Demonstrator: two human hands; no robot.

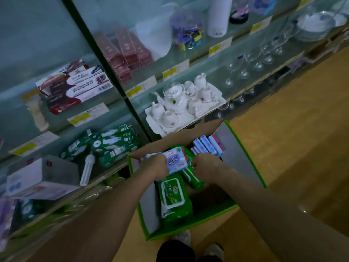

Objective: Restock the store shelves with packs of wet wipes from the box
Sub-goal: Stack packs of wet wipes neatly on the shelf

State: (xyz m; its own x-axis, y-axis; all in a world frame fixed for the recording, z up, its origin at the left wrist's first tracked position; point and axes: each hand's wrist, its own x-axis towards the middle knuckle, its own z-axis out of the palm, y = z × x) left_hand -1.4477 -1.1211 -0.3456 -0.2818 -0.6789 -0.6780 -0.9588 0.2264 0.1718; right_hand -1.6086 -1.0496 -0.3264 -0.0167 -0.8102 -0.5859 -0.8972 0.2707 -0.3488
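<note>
A green-edged cardboard box (243, 159) stands on the floor below the shelves. Inside lie green wet-wipe packs (174, 197) and, at the far end, several small blue packs (206, 146). My left hand (157, 166) grips a light blue wipes pack (174, 159) at its left end, over the middle of the box. My right hand (204, 165) is curled around the top of another green pack (192, 176) that stands tilted in the box. More green packs (113, 143) are stacked on the low glass shelf to the left.
On the shelf to the box's far side sits a white tea set on a tray (184, 104), with wine glasses (251, 65) to its right. A grey carton (45, 178) and a white lamp bulb (86, 171) lie on the low shelf. Wooden floor spreads right.
</note>
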